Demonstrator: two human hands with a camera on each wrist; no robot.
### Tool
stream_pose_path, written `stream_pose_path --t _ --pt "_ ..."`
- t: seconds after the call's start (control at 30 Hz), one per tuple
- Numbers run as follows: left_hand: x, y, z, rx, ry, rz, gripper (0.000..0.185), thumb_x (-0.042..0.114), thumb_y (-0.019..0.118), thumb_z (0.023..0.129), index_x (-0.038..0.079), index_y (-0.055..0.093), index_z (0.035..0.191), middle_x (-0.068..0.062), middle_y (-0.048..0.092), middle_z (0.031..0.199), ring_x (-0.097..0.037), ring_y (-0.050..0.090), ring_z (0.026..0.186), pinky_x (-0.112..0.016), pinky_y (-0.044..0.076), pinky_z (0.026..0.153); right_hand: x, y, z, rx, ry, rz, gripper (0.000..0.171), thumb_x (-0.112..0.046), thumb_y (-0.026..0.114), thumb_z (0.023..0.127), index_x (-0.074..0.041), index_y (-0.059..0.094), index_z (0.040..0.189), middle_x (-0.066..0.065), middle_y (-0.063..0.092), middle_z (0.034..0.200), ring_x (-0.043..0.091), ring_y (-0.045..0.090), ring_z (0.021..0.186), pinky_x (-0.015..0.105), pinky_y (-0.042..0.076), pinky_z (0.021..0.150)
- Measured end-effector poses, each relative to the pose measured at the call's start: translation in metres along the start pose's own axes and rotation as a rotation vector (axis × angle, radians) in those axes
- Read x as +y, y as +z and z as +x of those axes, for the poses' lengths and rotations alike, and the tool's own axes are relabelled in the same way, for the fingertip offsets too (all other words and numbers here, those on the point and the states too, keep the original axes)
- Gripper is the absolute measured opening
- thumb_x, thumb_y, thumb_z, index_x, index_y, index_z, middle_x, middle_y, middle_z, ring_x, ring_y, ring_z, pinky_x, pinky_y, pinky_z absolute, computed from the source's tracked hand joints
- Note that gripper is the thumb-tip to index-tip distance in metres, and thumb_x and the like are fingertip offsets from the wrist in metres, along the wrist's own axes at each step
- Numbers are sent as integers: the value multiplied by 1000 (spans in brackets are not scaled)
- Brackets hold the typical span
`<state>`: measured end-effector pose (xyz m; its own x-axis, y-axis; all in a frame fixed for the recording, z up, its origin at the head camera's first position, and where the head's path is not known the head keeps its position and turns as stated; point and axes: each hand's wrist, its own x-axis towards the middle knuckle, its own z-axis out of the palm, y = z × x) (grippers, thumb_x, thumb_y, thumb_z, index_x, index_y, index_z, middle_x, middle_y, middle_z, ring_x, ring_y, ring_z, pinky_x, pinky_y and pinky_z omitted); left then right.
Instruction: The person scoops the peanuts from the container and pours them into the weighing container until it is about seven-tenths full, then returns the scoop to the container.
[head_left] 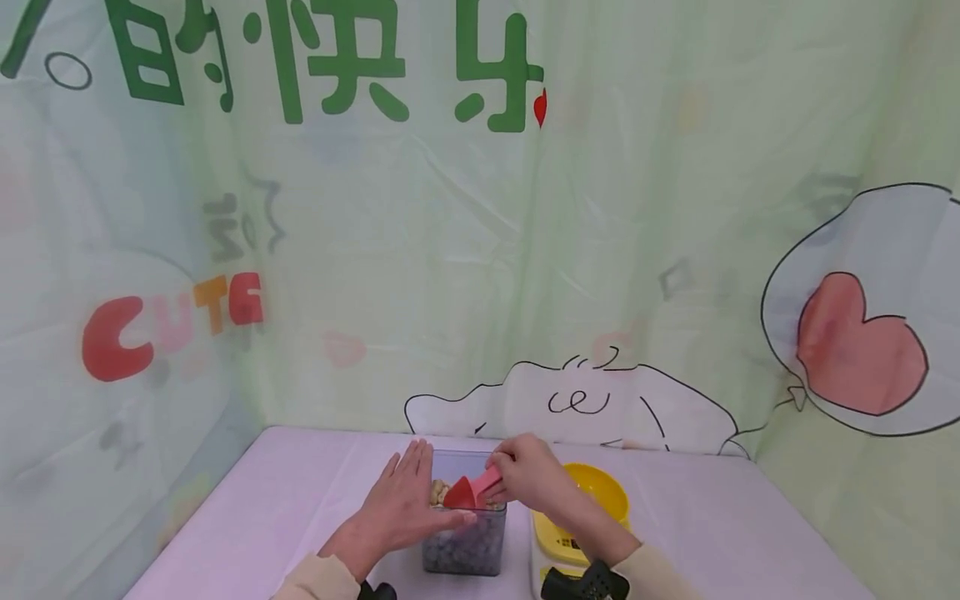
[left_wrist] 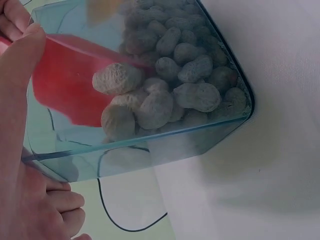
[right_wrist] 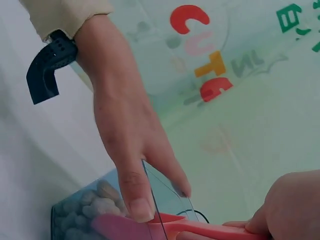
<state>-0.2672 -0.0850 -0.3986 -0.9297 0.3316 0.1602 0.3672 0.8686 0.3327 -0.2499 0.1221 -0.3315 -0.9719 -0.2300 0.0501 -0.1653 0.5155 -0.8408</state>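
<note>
A clear bluish plastic box [head_left: 459, 460] stands on the table with peanuts [left_wrist: 155, 107] in its lower part. My left hand [head_left: 401, 510] rests against the box's near left corner, its fingers straight along the left side and its thumb across the near wall. My right hand [head_left: 528, 473] pinches the handle of a red scoop [head_left: 461, 493] from the right. The scoop's bowl is tilted inside the box; in the left wrist view it lies against the peanuts. Whether peanuts fill the scoop is hard to see through the wall.
Just right of the box is a white and yellow kitchen scale [head_left: 558, 542] bearing a yellow bowl [head_left: 603, 492], partly hidden by my right forearm. A pale tablecloth [head_left: 720, 533] covers the table. Printed curtains [head_left: 637, 250] hang behind and on both sides.
</note>
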Motion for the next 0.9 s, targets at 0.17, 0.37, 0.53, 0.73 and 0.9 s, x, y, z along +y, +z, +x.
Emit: stream_pose_path --t 0.17,0.37,0.53,0.73,0.9 --pt "0 -2 -1 7 4 8 126 88 52 74 -6 25 153 -23 27 161 -37 23 151 -57 23 122 0 4 2 11 -6 35 21 -6 52 101 7 69 103 14 68 83 21 71 68 34 63 68" --pt "-1 -3 0 9 -12 6 125 86 55 73 -5 25 153 -23 28 160 -37 24 151 -57 24 121 10 7 5 7 85 199 25 -6 48 103 10 66 109 17 72 87 28 75 76 35 62 72" --pt "1 -2 1 -8 -13 -21 126 85 58 72 -6 24 153 -24 27 161 -38 23 151 -58 23 121 10 15 6 27 52 190 25 -5 49 102 11 66 108 16 72 88 29 75 78 35 62 71" --pt "0 -1 3 -9 -28 -8 125 84 58 72 -4 25 153 -22 26 161 -37 23 151 -57 23 122 13 13 6 7 69 221 26 -9 49 103 9 66 109 17 72 86 28 75 77 35 62 71" --pt "0 1 4 -15 -33 -29 126 84 60 70 -3 24 154 -21 27 161 -37 24 151 -58 22 122 23 6 6 -33 101 329 28 -10 46 105 10 65 112 21 74 91 29 76 82 35 62 74"
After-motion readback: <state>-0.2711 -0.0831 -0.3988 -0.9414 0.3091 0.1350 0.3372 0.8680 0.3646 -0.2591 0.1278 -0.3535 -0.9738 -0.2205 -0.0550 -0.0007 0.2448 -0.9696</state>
